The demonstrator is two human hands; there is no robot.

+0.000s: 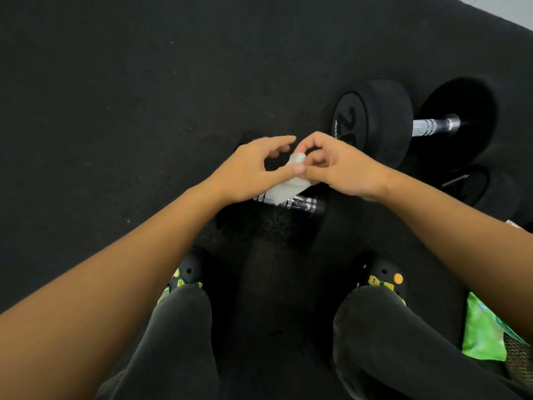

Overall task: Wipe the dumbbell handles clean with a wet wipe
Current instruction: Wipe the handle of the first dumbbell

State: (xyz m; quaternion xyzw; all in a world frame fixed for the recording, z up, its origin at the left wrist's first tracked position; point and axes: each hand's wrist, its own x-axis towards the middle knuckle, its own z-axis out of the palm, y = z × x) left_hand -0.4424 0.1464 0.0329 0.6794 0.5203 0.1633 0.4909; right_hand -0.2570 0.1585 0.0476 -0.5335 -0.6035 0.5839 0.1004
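Since the wet wipe (pixel 288 190) looks bunched, left hand (pixel 251 168) and right hand (pixel 343 168) both pinch it with curled fingers (pixel 314 139), probably unfolding it, just over the near dumbbell handle (pixel 302 202) on the floor (pixel 115 111); second dumbbell (pixel 432 127) behind right.

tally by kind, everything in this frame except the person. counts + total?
dumbbells: 2
wet wipe: 1
green wipe pack: 1
black clogs: 2
Total: 6
The dark item right of the near dumbbell is unclear and not counted.
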